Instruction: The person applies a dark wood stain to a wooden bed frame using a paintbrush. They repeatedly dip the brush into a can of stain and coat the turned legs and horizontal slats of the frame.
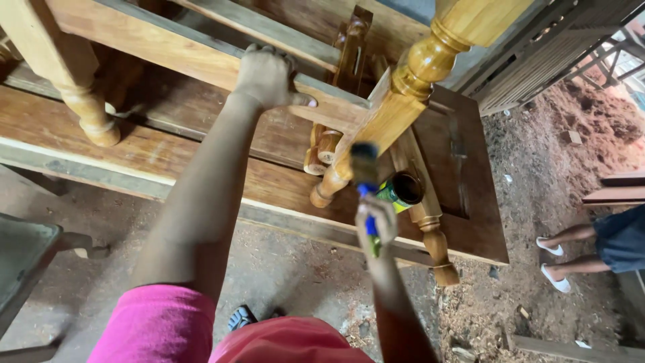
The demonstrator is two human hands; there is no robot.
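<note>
My left hand (267, 75) grips the top rail of a light wooden furniture frame (168, 47) with turned legs. My right hand (376, 225) holds a paintbrush (365, 168) by its blue handle, bristles up. The dark bristles touch the squared part of a glossy turned leg (403, 94) that slants down to a rounded foot. Just right of the brush, an open can (402, 190) with dark liquid inside stands on a brown wooden panel.
The frame rests over long planks and a brown panel (470, 175) on a dusty floor strewn with sawdust. Another person's legs in white sandals (554, 262) stand at the right. A slatted wooden piece (537, 60) leans at the upper right.
</note>
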